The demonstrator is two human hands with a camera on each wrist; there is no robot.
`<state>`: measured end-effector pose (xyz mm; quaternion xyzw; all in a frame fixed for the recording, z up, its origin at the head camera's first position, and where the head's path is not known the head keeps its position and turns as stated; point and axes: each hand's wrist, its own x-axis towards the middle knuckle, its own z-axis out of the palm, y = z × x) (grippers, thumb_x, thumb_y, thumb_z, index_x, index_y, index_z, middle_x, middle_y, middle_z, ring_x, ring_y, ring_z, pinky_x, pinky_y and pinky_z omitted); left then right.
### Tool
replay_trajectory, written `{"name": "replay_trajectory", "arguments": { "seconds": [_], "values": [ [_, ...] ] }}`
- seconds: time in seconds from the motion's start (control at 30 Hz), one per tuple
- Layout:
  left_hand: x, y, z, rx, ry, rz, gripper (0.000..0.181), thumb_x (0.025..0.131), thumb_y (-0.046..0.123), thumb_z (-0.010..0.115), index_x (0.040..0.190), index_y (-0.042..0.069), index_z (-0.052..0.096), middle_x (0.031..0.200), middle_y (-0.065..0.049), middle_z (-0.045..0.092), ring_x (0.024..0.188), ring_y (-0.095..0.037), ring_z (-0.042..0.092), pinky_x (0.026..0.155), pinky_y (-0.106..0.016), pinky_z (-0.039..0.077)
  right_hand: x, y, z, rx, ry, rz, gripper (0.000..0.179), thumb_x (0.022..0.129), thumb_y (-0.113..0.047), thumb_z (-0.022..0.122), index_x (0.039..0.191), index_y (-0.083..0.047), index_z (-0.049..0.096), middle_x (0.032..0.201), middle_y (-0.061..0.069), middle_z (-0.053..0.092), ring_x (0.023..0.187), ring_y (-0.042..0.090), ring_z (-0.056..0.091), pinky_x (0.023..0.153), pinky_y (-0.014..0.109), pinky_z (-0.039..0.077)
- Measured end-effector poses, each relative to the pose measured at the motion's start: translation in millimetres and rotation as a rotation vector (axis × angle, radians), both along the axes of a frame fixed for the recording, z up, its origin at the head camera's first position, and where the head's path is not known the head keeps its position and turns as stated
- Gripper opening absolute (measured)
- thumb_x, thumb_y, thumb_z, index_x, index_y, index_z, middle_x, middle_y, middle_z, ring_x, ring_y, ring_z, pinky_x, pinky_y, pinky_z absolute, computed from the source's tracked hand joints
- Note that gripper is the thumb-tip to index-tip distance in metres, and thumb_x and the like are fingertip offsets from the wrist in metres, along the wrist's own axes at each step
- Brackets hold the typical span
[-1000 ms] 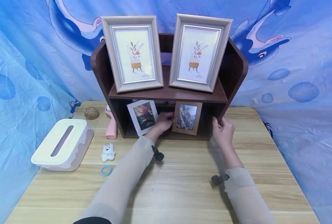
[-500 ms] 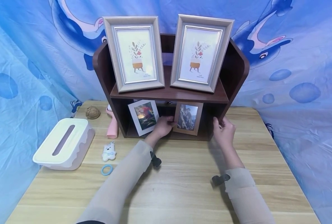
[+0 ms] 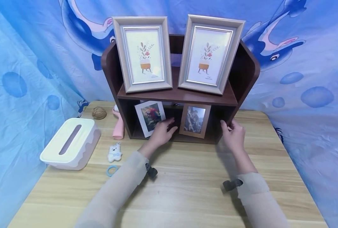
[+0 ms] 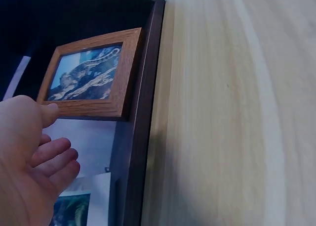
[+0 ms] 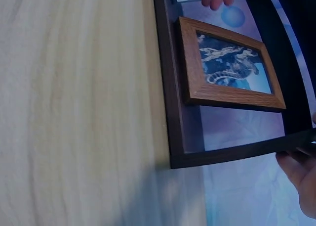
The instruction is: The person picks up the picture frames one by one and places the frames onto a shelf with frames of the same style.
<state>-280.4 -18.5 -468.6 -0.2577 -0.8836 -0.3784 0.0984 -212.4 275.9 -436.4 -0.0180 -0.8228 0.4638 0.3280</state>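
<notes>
My left hand (image 3: 159,133) is between two picture frames on the lower shelf, thumb and fingers apart and nothing held. Right of it stands the brown wooden picture frame (image 3: 183,129) with an animal photo; in the left wrist view my thumb tip lies close to its edge, and contact is unclear. Behind my left hand, the white picture frame (image 3: 142,117) with a parrot picture leans, partly covered by my fingers. My right hand (image 3: 235,135) grips the right side panel of the dark brown shelf (image 3: 180,97), thumb on one face and fingertips on the other (image 5: 298,179).
Two large silver-beige picture frames (image 3: 169,57) (image 3: 183,57) stand on the upper shelf. Left of the shelf lie a twine ball (image 3: 99,112), a pink-handled tool (image 3: 118,128), a white bear charm (image 3: 115,152), a blue ring (image 3: 111,171) and a tissue box (image 3: 69,142).
My left hand has let go of the brown frame's left edge and moved left, its fingers spreading. The right hand keeps its grip on the panel. The head view has shifted slightly.
</notes>
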Motion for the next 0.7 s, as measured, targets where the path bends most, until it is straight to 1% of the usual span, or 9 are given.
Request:
{"name": "replay_trajectory", "arguments": {
  "seconds": [0.2, 0.27, 0.33, 0.4, 0.47, 0.53, 0.63, 0.7],
  "values": [
    [10.1, -14.0, 4.1, -0.059, 0.057, 0.016, 0.047, 0.098, 0.022, 0.068, 0.136, -0.003, 0.059, 0.132, -0.018, 0.065, 0.122, -0.034, 0.062, 0.106, -0.044, 0.049, 3.0, 7, 3.5, 0.025, -0.054, 0.06, 0.014, 0.095, -0.006, 0.067, 0.1, 0.008, 0.068, 0.101, 0.027, 0.073, 0.099, 0.038, 0.071, 0.075, 0.007, 0.052],
    [14.0, -19.0, 5.4, -0.064, 0.071, 0.014, 0.047, 0.098, 0.021, 0.069, 0.136, -0.002, 0.06, 0.132, -0.019, 0.065, 0.122, -0.034, 0.061, 0.106, -0.045, 0.048, 5.2, 9, 3.6, 0.039, -0.07, 0.083, 0.015, 0.095, -0.006, 0.067, 0.102, 0.008, 0.067, 0.102, 0.027, 0.073, 0.103, 0.039, 0.07, 0.076, 0.011, 0.054],
    [18.6, -24.3, 7.7, -0.068, 0.077, 0.016, 0.047, 0.097, 0.021, 0.071, 0.136, -0.002, 0.06, 0.133, -0.021, 0.064, 0.123, -0.035, 0.06, 0.107, -0.046, 0.048, 8.0, 10, 3.5, 0.056, -0.081, 0.106, 0.017, 0.094, -0.006, 0.068, 0.105, 0.008, 0.066, 0.106, 0.027, 0.072, 0.106, 0.04, 0.069, 0.079, 0.018, 0.057],
    [23.3, -29.7, 10.2, -0.083, 0.078, 0.02, 0.048, 0.096, 0.021, 0.071, 0.137, -0.002, 0.059, 0.135, -0.022, 0.062, 0.126, -0.036, 0.058, 0.108, -0.047, 0.046, 11.7, 13, 3.3, 0.08, -0.093, 0.124, 0.019, 0.094, -0.006, 0.069, 0.108, 0.007, 0.065, 0.108, 0.026, 0.071, 0.11, 0.04, 0.067, 0.081, 0.029, 0.059],
    [29.1, -35.4, 13.4, -0.11, 0.067, 0.033, 0.05, 0.097, 0.025, 0.07, 0.139, -0.001, 0.058, 0.138, -0.023, 0.059, 0.129, -0.036, 0.055, 0.11, -0.049, 0.045, 16.4, 15, 3.4, 0.123, -0.102, 0.133, 0.022, 0.094, -0.006, 0.069, 0.111, 0.006, 0.064, 0.111, 0.026, 0.07, 0.112, 0.04, 0.066, 0.084, 0.04, 0.059],
    [34.7, -41.8, 15.7, -0.138, 0.063, 0.048, 0.053, 0.098, 0.029, 0.069, 0.14, -0.001, 0.057, 0.142, -0.023, 0.057, 0.132, -0.037, 0.053, 0.111, -0.051, 0.043, 21.4, 16, 3.8, 0.166, -0.105, 0.137, 0.025, 0.094, -0.008, 0.07, 0.115, 0.005, 0.063, 0.113, 0.025, 0.069, 0.114, 0.041, 0.065, 0.086, 0.049, 0.058],
    [42.5, -51.4, 18.0, -0.182, 0.068, 0.072, 0.058, 0.098, 0.034, 0.068, 0.143, 0.001, 0.055, 0.146, -0.021, 0.053, 0.135, -0.036, 0.05, 0.11, -0.053, 0.043, 29.2, 18, 4.6, 0.241, -0.098, 0.119, 0.034, 0.093, -0.012, 0.071, 0.123, 0.004, 0.062, 0.118, 0.026, 0.068, 0.117, 0.043, 0.062, 0.085, 0.056, 0.058],
    [46.8, -57.9, 18.5, -0.202, 0.089, 0.084, 0.059, 0.097, 0.035, 0.069, 0.143, 0.001, 0.054, 0.146, -0.02, 0.054, 0.135, -0.036, 0.05, 0.11, -0.054, 0.043, 34.2, 19, 5.2, 0.278, -0.09, 0.093, 0.041, 0.093, -0.015, 0.072, 0.128, 0.003, 0.061, 0.122, 0.026, 0.067, 0.118, 0.043, 0.062, 0.084, 0.058, 0.058]
  ]
}}
